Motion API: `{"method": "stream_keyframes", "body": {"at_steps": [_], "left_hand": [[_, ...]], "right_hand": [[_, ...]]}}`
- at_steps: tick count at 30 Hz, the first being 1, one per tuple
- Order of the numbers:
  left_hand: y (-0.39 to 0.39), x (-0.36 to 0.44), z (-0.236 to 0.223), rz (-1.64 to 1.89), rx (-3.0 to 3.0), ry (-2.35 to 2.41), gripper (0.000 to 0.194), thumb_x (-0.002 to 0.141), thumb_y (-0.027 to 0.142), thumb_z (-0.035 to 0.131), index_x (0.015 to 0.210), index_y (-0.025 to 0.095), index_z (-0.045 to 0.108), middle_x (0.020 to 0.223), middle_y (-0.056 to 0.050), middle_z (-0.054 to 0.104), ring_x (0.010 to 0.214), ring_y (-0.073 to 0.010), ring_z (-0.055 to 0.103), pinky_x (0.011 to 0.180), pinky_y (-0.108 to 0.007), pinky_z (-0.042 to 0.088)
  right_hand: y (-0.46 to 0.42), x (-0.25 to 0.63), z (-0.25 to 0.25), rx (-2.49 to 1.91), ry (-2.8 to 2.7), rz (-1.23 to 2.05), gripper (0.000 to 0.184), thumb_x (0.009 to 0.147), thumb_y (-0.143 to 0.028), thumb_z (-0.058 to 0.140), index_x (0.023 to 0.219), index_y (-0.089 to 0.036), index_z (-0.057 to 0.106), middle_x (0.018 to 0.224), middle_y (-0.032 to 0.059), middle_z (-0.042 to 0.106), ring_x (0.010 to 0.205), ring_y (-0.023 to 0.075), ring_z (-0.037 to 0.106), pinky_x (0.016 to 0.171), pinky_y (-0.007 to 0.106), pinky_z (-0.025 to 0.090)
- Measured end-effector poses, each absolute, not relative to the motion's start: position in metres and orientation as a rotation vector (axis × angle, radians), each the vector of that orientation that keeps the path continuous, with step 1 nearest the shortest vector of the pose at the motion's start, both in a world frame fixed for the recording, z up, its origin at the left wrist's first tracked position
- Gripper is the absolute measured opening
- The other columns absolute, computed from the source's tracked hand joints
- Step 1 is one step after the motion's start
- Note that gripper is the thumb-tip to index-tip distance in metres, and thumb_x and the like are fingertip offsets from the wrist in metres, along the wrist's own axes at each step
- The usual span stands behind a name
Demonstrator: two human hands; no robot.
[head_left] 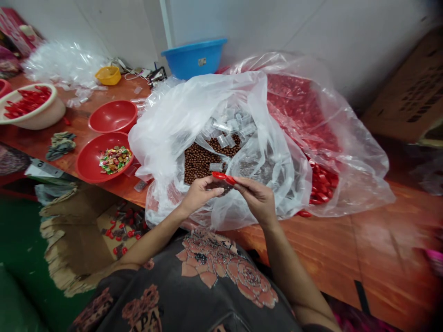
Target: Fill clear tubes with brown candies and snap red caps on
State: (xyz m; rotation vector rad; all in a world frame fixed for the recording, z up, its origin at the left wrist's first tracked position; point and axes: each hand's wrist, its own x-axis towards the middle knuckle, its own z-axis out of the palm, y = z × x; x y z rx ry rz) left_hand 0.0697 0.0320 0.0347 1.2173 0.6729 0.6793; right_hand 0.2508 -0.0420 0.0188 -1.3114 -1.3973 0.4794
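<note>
My left hand (pixel 200 196) is closed around a small clear cup (pixel 224 187) with dark contents, partly hidden by the fingers. A red plastic cap (pixel 221 175) sits at its top, and my right hand (pixel 259 200) pinches the cap's right end. Both hands meet over the near edge of an open white plastic bag (pixel 166 115). Inside that bag lie brown chocolate-like balls (pixel 197 161) and several clear plastic cups (pixel 238 124). To the right, a clear bag (pixel 360 170) holds many red caps (pixel 320 184).
Red bowls (pixel 114 116) stand at left, one with wrapped candies (pixel 116 160). Farther left is a white basin (pixel 41 115) of red pieces. A blue basin (pixel 194 60) leans by the wall. Below the table edge, a cardboard box (pixel 79 235) contains red-capped cups (pixel 122 226).
</note>
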Motion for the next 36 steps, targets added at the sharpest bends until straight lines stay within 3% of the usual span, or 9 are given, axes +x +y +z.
{"method": "stream_keyframes", "body": {"at_steps": [4,9,11,16,18,22,27,30,36], "left_hand": [[0.031,0.068,0.039,0.697,1.236,0.677,0.032,0.074,0.024,0.074,0.104,0.013,0.072,0.099,-0.008,0.073,0.083,-0.0153,0.066,0.075,-0.028,0.054],[0.025,0.074,0.032,0.781,1.129,0.681,0.032,0.073,0.025,0.076,0.104,0.015,0.071,0.1,-0.006,0.073,0.086,-0.0149,0.067,0.08,-0.027,0.053],[0.021,0.077,0.029,0.811,1.073,0.688,0.033,0.073,0.025,0.077,0.104,0.016,0.07,0.1,-0.006,0.073,0.086,-0.0143,0.067,0.082,-0.027,0.052],[0.015,0.08,0.025,0.808,0.972,0.646,0.036,0.07,0.027,0.081,0.103,0.016,0.069,0.1,-0.005,0.073,0.089,-0.0138,0.067,0.085,-0.026,0.051],[0.017,0.08,0.027,0.752,0.875,0.63,0.038,0.073,0.038,0.079,0.102,0.016,0.069,0.1,-0.007,0.073,0.09,-0.0152,0.068,0.084,-0.026,0.052],[0.022,0.077,0.032,0.541,0.634,0.582,0.061,0.08,0.07,0.054,0.103,0.015,0.067,0.092,-0.011,0.073,0.087,-0.0218,0.069,0.074,-0.032,0.055],[0.024,0.076,0.038,0.452,0.579,0.565,0.071,0.081,0.077,0.042,0.112,0.017,0.065,0.086,-0.01,0.071,0.083,-0.0227,0.069,0.071,-0.034,0.055],[0.024,0.077,0.041,0.427,0.569,0.558,0.069,0.083,0.074,0.042,0.114,0.017,0.066,0.082,-0.009,0.07,0.078,-0.0212,0.068,0.071,-0.033,0.053],[0.021,0.084,0.045,0.498,0.522,0.69,0.047,0.079,0.04,0.054,0.117,0.015,0.063,0.065,-0.002,0.064,0.056,-0.0142,0.058,0.062,-0.029,0.05]], "right_hand": [[-0.047,0.249,0.016,-1.312,-1.508,0.347,0.031,0.087,-0.026,0.064,0.117,-0.031,0.068,0.109,0.0005,0.073,0.094,0.0161,0.07,0.088,0.033,0.058],[-0.046,0.239,0.009,-1.388,-1.669,0.134,0.078,0.077,-0.043,0.073,0.146,-0.027,0.039,0.124,0.0097,0.065,0.102,0.0229,0.068,0.088,0.04,0.058],[-0.042,0.237,0.008,-1.378,-1.743,0.048,0.087,0.077,-0.045,0.073,0.15,-0.025,0.029,0.129,0.0133,0.061,0.112,0.0253,0.064,0.092,0.043,0.056],[-0.036,0.241,0.011,-1.318,-1.821,-0.088,0.078,0.079,-0.04,0.072,0.144,-0.022,0.034,0.119,0.0122,0.064,0.107,0.0229,0.065,0.088,0.038,0.056],[-0.036,0.243,0.011,-1.305,-1.804,-0.095,0.074,0.078,-0.041,0.072,0.142,-0.022,0.038,0.115,0.0106,0.065,0.103,0.022,0.065,0.086,0.036,0.055],[-0.039,0.241,0.009,-1.327,-1.867,-0.006,0.07,0.076,-0.047,0.073,0.137,-0.025,0.045,0.117,0.011,0.061,0.107,0.0243,0.061,0.089,0.04,0.053],[-0.042,0.236,0.006,-1.32,-1.961,0.057,0.062,0.08,-0.045,0.068,0.136,-0.026,0.049,0.122,0.012,0.054,0.114,0.026,0.055,0.093,0.044,0.049],[-0.044,0.233,0.005,-1.26,-1.955,-0.035,0.066,0.082,-0.042,0.067,0.141,-0.027,0.041,0.119,0.0112,0.055,0.114,0.026,0.054,0.092,0.043,0.048],[-0.045,0.227,0.007,-1.332,-1.951,-0.117,0.089,0.083,-0.049,0.064,0.152,-0.016,0.019,0.123,0.0164,0.054,0.114,0.0287,0.051,0.093,0.045,0.045]]}}
